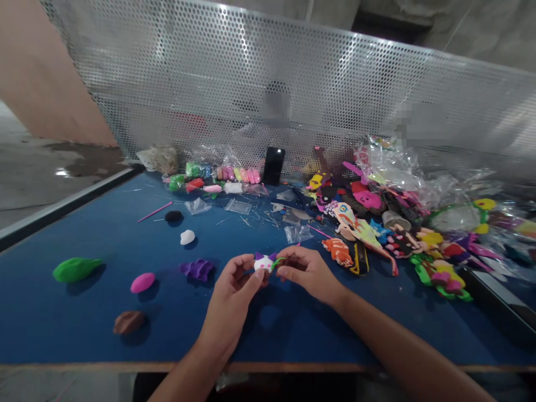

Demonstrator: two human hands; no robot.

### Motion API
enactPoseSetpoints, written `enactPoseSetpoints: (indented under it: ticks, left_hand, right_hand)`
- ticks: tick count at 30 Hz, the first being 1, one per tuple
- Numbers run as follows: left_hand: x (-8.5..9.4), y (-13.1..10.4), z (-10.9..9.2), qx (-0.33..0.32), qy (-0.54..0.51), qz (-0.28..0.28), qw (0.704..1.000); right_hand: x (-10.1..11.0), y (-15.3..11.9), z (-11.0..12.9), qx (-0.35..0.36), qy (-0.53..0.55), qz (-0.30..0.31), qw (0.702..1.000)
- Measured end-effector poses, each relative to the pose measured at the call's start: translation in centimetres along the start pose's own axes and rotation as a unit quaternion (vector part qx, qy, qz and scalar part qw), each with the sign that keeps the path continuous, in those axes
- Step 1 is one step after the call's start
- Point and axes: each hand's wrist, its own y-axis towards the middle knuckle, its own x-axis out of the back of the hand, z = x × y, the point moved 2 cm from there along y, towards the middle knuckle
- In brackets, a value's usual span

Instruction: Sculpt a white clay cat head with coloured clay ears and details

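Between the fingertips of my left hand (240, 282) is a small white clay animal head (263, 262) with purple pointed ears and pink spots. My right hand (307, 271) pinches a thin green strip (277, 263) against the head's right side. Part of the head is hidden behind my left thumb. Left of my hands lies a ridged purple clay lump (197, 269). Farther left are a pink clay lump (143, 282), a brown one (129, 322) and a green one (75, 269). A white lump (187, 237) and a black lump (173, 216) sit behind them.
A heap of coloured clay figures (360, 218) and clear plastic bags covers the right side of the blue table (176, 340). Packs of clay (238, 174) and a black phone (273, 166) stand along the perforated metal screen (201, 67). A pink stick (154, 211) lies at the left.
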Motion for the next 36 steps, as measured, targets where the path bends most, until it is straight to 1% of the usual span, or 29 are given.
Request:
enactPoseSetpoints:
  ticks: [6,12,20,25,27,31,36]
  left_hand:
    - [-0.5,0.0,-0.5,-0.01,0.03,-0.002,1.0]
    - [-0.3,-0.1,-0.5,-0.012,0.02,-0.017,1.0]
    - [0.0,0.3,-0.1,-0.008,0.019,-0.027,0.999]
    - [0.2,0.4,0.2,-0.018,0.004,-0.041,0.999]
    - [0.3,0.4,0.2,-0.018,-0.003,-0.037,0.999]
    - [0.1,0.2,0.1,-0.016,0.0,-0.02,1.0]
    - [-0.1,0.0,-0.1,-0.019,0.021,0.004,1.0]
  right_hand:
    - [-0.2,0.3,-0.2,-0.022,0.053,-0.017,0.998]
    - [-0.3,0.2,-0.2,-0.03,0.066,-0.01,0.997]
    - [0.1,-0.4,0.5,0.007,0.06,-0.004,0.998]
    - [0.1,-0.7,0.8,0.026,0.057,0.031,0.998]
    - [0.1,-0.7,0.8,0.019,0.057,0.03,0.998]
    - [0.0,-0.4,0.4,-0.017,0.06,-0.007,0.998]
    - [-0.1,-0.3,0.0,-0.024,0.04,0.01,0.999]
